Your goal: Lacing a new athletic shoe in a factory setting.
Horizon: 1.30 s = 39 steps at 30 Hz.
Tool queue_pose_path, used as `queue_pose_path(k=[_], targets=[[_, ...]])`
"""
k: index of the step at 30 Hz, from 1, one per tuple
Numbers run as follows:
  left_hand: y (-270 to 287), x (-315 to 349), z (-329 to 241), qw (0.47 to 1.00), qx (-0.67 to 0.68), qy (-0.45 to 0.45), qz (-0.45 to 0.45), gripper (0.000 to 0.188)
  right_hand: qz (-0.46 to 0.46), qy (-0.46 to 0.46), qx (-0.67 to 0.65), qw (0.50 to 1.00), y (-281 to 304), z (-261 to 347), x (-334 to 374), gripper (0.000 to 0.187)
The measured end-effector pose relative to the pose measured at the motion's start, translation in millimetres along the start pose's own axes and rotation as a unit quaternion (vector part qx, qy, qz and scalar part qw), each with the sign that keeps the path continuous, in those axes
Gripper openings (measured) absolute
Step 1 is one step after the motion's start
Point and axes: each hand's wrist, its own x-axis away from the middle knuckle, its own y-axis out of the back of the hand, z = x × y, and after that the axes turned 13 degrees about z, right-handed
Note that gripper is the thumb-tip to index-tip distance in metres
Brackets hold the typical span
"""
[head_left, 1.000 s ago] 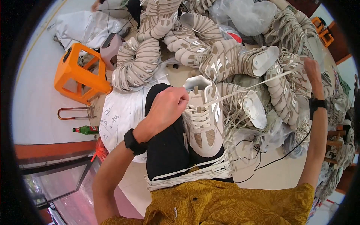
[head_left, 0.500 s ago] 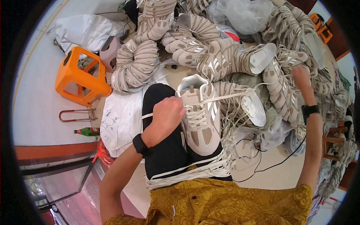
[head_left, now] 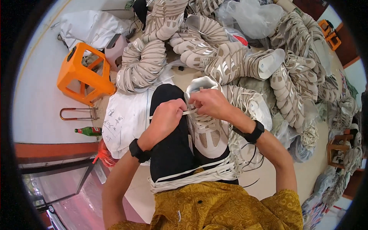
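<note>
A beige and white sneaker upper [head_left: 210, 143] rests on my black-trousered thighs, toe toward me, with laces crossing its front. My left hand [head_left: 168, 116] is closed at the shoe's left edge, pinching a flat cream shoelace [head_left: 189, 112]. That lace runs across from it to my right hand [head_left: 212, 103], which bends over the top eyelets with its fingers pinched together on the lace. The right fingers cover part of the tongue and upper eyelets. Across my lap lies a bundle of loose cream laces [head_left: 195, 174].
Stacks of nested shoe uppers [head_left: 142, 67] spread over the floor ahead and to the right. At left stand an orange stool [head_left: 86, 73], a green bottle [head_left: 89, 131] and a white sack [head_left: 126, 115]. Clear plastic bags [head_left: 249, 17] lie among the piles.
My right hand has come in from far out on the right to the shoe's top eyelets. The lace stretched out toward the right is no longer there. My left hand stays beside the shoe.
</note>
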Motion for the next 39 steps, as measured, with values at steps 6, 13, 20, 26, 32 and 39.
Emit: queue_pose_path(k=[6, 13, 20, 26, 32, 39], targets=[[6.4, 2.4, -3.6, 0.996, 0.088, 0.012, 0.013, 0.011, 0.043, 0.001, -0.221, 0.974, 5.3, -12.7, 11.6, 0.027], [0.6, -0.8, -6.9, 0.992, 0.128, 0.01, 0.019, 0.011, -0.074, 0.11, -0.006, 0.991, 6.1, -8.7, 9.1, 0.021], [-8.3, -11.9, -10.8, 0.989, 0.147, 0.031, 0.005, 0.012, -0.312, 0.133, 0.172, 0.925, -22.6, -9.1, 4.8, 0.015], [-11.8, -16.6, -4.8, 0.993, 0.114, 0.028, -0.017, 0.015, -0.33, 0.117, 0.031, 0.936, -30.5, -11.5, 17.2, 0.02], [-9.5, -13.2, -12.6, 0.972, -0.222, -0.046, -0.055, 0.01, -0.271, -0.004, -0.08, 0.959, -10.5, -39.7, 57.1, 0.028], [-15.1, -8.0, -2.6, 0.946, -0.32, -0.045, 0.012, 0.015, -0.192, -0.015, 0.077, 0.978, -7.9, -40.6, 48.6, 0.011]])
